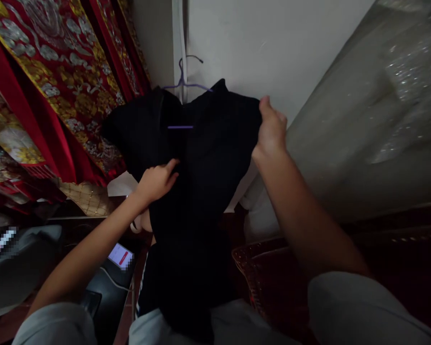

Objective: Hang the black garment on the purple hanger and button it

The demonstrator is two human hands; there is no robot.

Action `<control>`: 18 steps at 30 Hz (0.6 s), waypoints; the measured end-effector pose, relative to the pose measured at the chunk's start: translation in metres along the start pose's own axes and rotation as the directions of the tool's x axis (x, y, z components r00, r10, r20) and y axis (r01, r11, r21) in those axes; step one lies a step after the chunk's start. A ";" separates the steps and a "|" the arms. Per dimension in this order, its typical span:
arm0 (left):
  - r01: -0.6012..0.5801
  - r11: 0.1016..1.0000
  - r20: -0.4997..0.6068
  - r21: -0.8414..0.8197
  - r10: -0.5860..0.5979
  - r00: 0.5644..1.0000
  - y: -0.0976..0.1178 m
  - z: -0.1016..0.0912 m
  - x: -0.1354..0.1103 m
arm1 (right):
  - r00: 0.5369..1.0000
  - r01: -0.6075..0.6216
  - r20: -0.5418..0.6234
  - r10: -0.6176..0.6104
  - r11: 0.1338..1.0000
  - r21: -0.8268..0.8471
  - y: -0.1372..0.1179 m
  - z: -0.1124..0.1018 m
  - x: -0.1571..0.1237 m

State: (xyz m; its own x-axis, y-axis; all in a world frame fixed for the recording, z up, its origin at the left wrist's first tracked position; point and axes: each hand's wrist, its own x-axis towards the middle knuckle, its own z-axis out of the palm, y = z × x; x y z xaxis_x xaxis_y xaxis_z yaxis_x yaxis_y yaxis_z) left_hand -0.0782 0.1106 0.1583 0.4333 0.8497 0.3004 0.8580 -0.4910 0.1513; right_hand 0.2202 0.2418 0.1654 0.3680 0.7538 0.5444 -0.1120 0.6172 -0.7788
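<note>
A black garment hangs on a purple hanger whose hook sits against the white wall. My left hand lies on the front of the garment near its middle, fingers closed on a fold of the cloth. My right hand pinches the garment's upper right shoulder edge. The garment's lower part drapes down toward my lap.
Red and gold embroidered fabrics hang at the left. A pale sequinned garment in a clear cover hangs at the right. A phone with a lit screen lies on a dark surface at lower left. A dark red patterned cloth lies below.
</note>
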 end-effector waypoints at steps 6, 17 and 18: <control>0.008 0.995 -0.033 -0.100 -0.011 0.999 -0.001 0.042 -0.029 | 0.939 -0.133 -0.312 0.147 0.989 0.066 -0.011 -0.021 -0.041; -0.169 0.462 -0.393 -0.871 -0.447 0.803 0.072 0.072 -0.066 | 0.992 -0.122 -0.027 0.121 0.992 -0.019 -0.034 0.018 -0.229; -0.211 0.393 -0.396 -0.895 -0.485 0.779 0.079 0.075 -0.068 | 0.986 -0.160 0.035 0.160 0.987 -0.020 -0.035 0.022 -0.247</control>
State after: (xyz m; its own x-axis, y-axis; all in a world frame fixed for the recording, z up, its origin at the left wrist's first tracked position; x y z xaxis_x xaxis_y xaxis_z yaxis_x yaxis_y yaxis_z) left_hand -0.0190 0.0283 0.0788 -0.1879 0.8243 0.5340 -0.0015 -0.5439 0.8391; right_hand 0.1133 0.0391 0.0645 0.3129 0.8504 0.4230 -0.1510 0.4842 -0.8618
